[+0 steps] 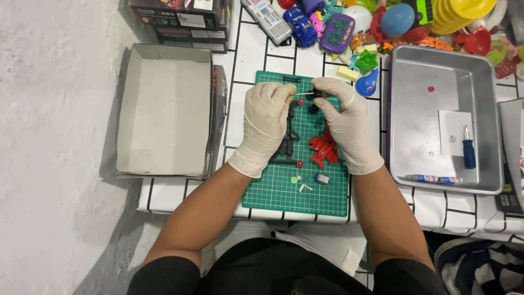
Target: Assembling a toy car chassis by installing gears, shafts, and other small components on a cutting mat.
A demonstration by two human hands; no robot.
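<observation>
Green cutting mat (273, 196) lies on white tiled table (251, 54) (black grout lines).

Left hand (266, 123): in a pale latex glove, palm down, fingers curled inward toward the right, fingertips pinched together at the top.
Right hand (345, 117): gloved alike, palm down, fingers bent toward the left, thumb and forefinger closed in a tight pinch.
Grip: both pinches shut, fingertips of the two hands almost touching.
Wrists: glove cuffs ending just past each wrist, both wrists slightly cocked inward.
Forearms: bare, angled up and inward from the lower corners, forming a narrow V.
Upper arms: black sleeves at the bottom edge.
</observation>
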